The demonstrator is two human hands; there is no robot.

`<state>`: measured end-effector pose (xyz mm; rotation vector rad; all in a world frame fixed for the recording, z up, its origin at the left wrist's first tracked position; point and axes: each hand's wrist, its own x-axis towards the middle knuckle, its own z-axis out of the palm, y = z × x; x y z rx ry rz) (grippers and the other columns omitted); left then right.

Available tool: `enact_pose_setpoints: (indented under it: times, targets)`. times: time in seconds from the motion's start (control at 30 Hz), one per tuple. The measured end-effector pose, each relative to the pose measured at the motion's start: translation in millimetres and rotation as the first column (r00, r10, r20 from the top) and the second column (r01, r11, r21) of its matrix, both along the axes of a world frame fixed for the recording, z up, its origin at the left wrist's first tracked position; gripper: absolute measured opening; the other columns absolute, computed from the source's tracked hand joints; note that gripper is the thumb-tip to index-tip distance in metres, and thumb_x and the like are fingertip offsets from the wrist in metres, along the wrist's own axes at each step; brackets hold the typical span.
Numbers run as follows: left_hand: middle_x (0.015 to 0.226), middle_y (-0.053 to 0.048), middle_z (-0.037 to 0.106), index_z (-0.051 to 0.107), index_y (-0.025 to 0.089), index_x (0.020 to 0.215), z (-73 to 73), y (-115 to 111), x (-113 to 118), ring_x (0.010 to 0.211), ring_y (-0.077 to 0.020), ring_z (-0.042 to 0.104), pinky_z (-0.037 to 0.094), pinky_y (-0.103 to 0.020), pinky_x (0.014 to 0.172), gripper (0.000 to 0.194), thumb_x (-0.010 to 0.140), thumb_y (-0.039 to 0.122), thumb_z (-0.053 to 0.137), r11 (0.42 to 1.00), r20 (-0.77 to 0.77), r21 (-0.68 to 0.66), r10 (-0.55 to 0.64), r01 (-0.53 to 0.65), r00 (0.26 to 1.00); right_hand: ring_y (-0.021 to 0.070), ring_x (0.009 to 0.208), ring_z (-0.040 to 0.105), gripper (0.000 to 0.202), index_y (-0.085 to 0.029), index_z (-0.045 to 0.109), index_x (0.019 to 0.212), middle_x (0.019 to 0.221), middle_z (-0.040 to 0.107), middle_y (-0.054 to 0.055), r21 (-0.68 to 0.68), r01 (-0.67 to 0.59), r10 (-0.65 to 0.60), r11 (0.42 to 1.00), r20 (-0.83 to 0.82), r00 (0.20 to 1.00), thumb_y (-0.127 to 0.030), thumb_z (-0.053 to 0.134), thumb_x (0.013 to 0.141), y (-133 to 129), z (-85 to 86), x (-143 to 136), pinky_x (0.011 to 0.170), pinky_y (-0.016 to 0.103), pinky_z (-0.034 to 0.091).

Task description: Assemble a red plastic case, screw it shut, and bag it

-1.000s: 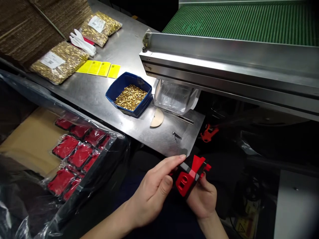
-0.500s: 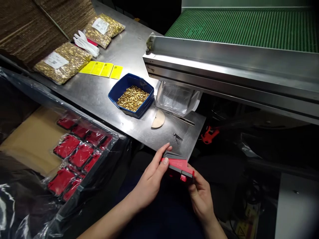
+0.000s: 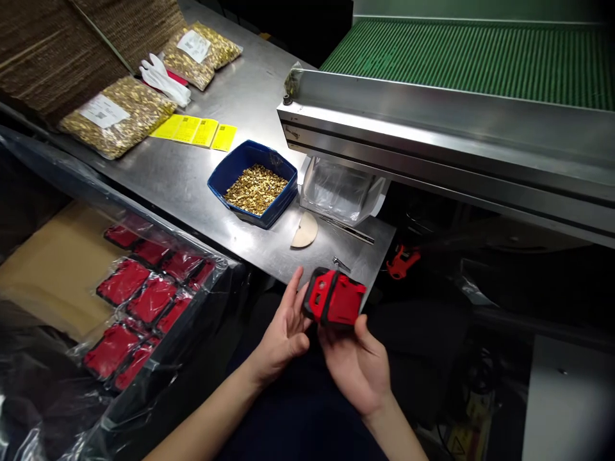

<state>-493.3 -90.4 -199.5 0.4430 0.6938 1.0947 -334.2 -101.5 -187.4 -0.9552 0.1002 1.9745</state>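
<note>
So, red-and-black case (image 3: 341,301) is over the desk's (image 3: 192,189) near corner: right hand (image 3: 360,368) cupped under it, gripping, thumb at its edge. Left hand (image 3: 282,336) is half open, fingertips at its 9 o'clock side, contact unclear; blue bin (image 3: 281,205) at 11, bagged red parts (image 3: 151,299) at 9.

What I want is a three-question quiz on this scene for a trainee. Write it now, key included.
1. Multiple choice: what lies in the blue bin?
A) white gloves
B) gold-coloured pieces
C) yellow labels
2. True or false: the flat half-round piece lies on the green ribbed surface.
3. Fill in: the right hand holds a black and ____ item.

Key: 1. B; 2. false; 3. red
</note>
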Motion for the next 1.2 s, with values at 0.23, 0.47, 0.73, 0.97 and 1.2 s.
enact_pose_setpoints:
  times: [0.23,0.47,0.73,0.97,1.2]
  targets:
    - [0.161,-0.013,0.049,0.026,0.033,0.163,-0.8,12,-3,0.146,-0.0409,0.046,0.041,-0.052,0.121,0.111,0.074,0.057,0.088,0.973,0.025,-0.075,0.222,-0.22,0.975,0.0241,0.137,0.055,0.036,-0.03,0.069,0.132,0.146,0.063,0.002,0.14,-0.205,0.207,0.969,0.002,0.978,-0.048,0.065,0.1,4,12.5,-32,0.112,0.041,0.047]
    - [0.145,-0.014,0.065,0.033,0.03,0.161,-4.1,13,-35,0.14,-0.0383,0.054,0.046,-0.049,0.116,0.112,0.069,0.065,0.087,0.95,0.136,-0.175,0.284,-0.26,0.949,0.0182,0.082,0.069,0.043,-0.021,0.066,0.116,0.104,0.073,0.008,0.089,-0.649,0.341,0.755,0.793,0.505,-0.058,0.047,0.104,36,1.5,1,0.073,0.03,0.056]
    - [0.15,-0.019,0.059,0.041,0.027,0.157,-8.6,-8,-52,0.136,-0.0375,0.059,0.051,-0.053,0.111,0.095,0.079,0.06,0.083,0.966,0.297,-0.222,0.199,-0.135,0.934,0.0413,0.126,0.057,0.041,-0.012,0.055,0.127,0.135,0.057,0.026,-0.154,-0.723,-0.05,0.674,0.966,-0.252,-0.04,0.06,0.097,155,-8.0,-58,0.106,0.054,0.043]
    - [0.148,-0.021,0.061,0.052,0.016,0.15,-14.5,-32,-53,0.125,-0.0367,0.066,0.055,-0.047,0.104,0.081,0.086,0.058,0.077,0.956,0.301,-0.293,0.125,-0.033,0.945,0.042,0.118,0.061,0.052,-0.008,0.047,0.13,0.128,0.061,0.029,-0.187,-0.709,-0.054,0.68,0.952,-0.302,-0.035,0.067,0.09,171,-34.7,-97,0.1,0.051,0.047]
    - [0.124,-0.022,0.075,0.061,0.009,0.14,-24.2,-45,-56,0.104,-0.0342,0.075,0.057,-0.043,0.094,0.083,0.091,0.075,0.056,0.87,0.259,-0.486,0.051,0.085,0.965,0.0241,0.081,0.071,0.027,-0.024,0.052,0.114,0.092,0.074,0.005,-0.089,-0.79,0.058,0.606,0.996,-0.068,-0.046,0.04,0.104,91,-13.5,-25,0.073,0.033,0.055]
